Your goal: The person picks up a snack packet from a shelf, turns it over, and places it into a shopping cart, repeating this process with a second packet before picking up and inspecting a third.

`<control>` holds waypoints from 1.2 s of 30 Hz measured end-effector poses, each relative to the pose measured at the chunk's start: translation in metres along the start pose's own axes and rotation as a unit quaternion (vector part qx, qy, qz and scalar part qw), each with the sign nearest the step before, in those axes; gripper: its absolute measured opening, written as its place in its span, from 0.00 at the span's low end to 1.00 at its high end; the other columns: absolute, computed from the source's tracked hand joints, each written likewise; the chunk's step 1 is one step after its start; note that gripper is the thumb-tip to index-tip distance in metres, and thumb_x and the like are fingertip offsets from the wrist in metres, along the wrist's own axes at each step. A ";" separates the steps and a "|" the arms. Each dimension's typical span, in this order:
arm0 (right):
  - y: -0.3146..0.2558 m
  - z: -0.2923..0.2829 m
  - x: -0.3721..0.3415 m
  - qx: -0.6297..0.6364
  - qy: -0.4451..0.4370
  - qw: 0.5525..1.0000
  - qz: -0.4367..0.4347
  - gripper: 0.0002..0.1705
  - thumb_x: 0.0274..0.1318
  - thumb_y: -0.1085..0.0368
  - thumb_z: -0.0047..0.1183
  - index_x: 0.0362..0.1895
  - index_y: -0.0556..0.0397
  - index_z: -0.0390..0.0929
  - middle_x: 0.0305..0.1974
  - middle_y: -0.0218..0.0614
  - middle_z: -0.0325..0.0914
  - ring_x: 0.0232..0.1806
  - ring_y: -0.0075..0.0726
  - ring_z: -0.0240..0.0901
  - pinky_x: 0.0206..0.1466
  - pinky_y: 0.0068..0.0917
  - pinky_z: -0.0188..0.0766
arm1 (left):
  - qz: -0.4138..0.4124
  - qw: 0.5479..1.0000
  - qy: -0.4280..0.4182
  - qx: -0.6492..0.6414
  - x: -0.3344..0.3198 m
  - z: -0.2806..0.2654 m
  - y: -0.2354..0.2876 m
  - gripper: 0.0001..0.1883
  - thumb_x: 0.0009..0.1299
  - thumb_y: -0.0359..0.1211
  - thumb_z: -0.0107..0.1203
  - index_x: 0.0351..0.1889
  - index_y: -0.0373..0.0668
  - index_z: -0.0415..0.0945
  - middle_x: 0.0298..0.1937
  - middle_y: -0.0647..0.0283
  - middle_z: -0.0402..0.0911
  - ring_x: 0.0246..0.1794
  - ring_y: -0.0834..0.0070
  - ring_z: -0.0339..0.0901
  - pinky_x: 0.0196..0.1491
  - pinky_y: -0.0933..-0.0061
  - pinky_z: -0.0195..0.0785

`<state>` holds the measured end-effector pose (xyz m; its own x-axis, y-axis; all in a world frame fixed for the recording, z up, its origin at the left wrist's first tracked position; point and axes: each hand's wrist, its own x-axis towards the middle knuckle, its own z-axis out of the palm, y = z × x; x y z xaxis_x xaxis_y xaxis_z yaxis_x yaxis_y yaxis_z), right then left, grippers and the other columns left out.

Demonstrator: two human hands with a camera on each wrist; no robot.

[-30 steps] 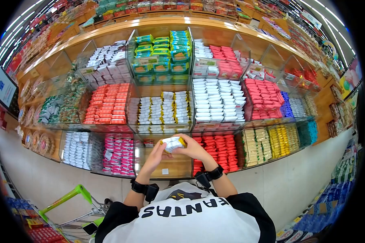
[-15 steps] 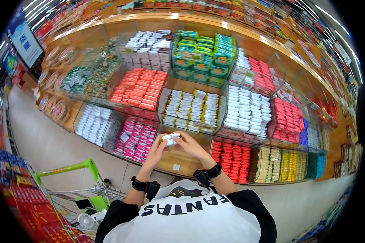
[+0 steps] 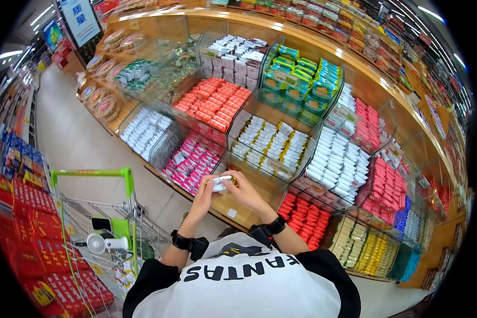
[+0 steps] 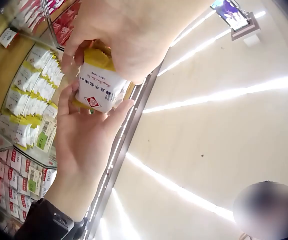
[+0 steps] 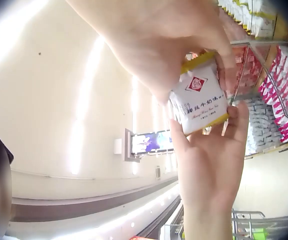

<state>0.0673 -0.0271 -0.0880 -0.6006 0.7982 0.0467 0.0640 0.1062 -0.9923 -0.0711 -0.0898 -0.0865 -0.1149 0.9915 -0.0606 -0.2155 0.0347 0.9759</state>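
Between both hands is a small white wrapped snack packet (image 3: pixel 222 183) with yellow ends, raised over a bare wooden compartment (image 3: pixel 237 206). My left hand (image 3: pixel 201 197) grips its left end, and my right hand (image 3: pixel 245 193) pinches the right end. In the left wrist view, the packet (image 4: pixel 100 85) shows dark print and a red diamond mark, with my left hand (image 4: pixel 121 35) at its upper end and my right hand (image 4: pixel 84 135) below. From the right wrist view, thumbs and fingers press the packet (image 5: pixel 200 95) from opposite sides. Matching white-and-yellow packets (image 3: pixel 270 142) fill a bin just beyond.
Clear-walled bins hold orange packets (image 3: pixel 212 103), pink packets (image 3: pixel 190 165), red packets (image 3: pixel 303 217) and white packets (image 3: pixel 338 165). A shopping cart with a green handle (image 3: pixel 90 173) stands at the left, carrying a small white fan (image 3: pixel 96 244). Red boxes (image 3: pixel 47 249) are stacked beyond the cart.
The head view has turned left, so the bins slide right and tilt while more of the cart appears. Both hands keep hold of the packet, which now shows a narrower side.
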 end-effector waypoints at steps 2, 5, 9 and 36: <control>0.012 0.007 -0.001 -0.018 0.046 0.999 -0.012 0.16 0.55 0.58 0.43 0.43 0.54 0.66 0.38 0.39 0.63 0.38 0.31 0.64 0.36 0.21 0.63 | 0.011 1.000 0.019 -0.001 -0.008 0.004 -0.001 0.13 0.71 0.39 0.30 0.45 0.42 0.60 0.43 0.63 0.66 0.42 0.79 0.67 0.40 0.76 0.67; 0.007 0.014 -0.007 0.000 0.053 0.998 -0.036 0.12 0.58 0.60 0.38 0.41 0.52 0.67 0.38 0.34 0.62 0.37 0.25 0.64 0.34 0.19 0.65 | 0.033 0.998 0.044 0.009 -0.021 0.011 -0.003 0.15 0.70 0.41 0.31 0.45 0.43 0.61 0.43 0.62 0.68 0.43 0.77 0.68 0.42 0.75 0.65; -0.006 0.024 -0.021 0.046 0.031 0.998 -0.016 0.13 0.57 0.59 0.38 0.40 0.55 0.67 0.36 0.38 0.63 0.37 0.32 0.63 0.36 0.22 0.62 | 0.055 0.993 0.098 0.021 -0.042 0.015 -0.010 0.15 0.70 0.41 0.30 0.45 0.42 0.61 0.42 0.62 0.69 0.42 0.77 0.69 0.42 0.76 0.66; -0.024 0.121 -0.052 -0.008 -0.169 0.982 -0.086 0.11 0.55 0.63 0.42 0.37 0.56 0.69 0.36 0.36 0.67 0.40 0.31 0.64 0.43 0.22 0.59 | 0.095 0.945 0.311 0.036 -0.164 -0.022 -0.004 0.12 0.69 0.36 0.35 0.43 0.39 0.63 0.36 0.64 0.69 0.39 0.81 0.65 0.43 0.80 0.59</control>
<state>0.0006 -0.1433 -0.0803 -0.8339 0.5250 0.1699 -0.0503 0.2344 -0.9708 -0.0724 -0.2550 -0.0853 -0.6981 0.7155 0.0264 -0.0704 -0.1053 0.9919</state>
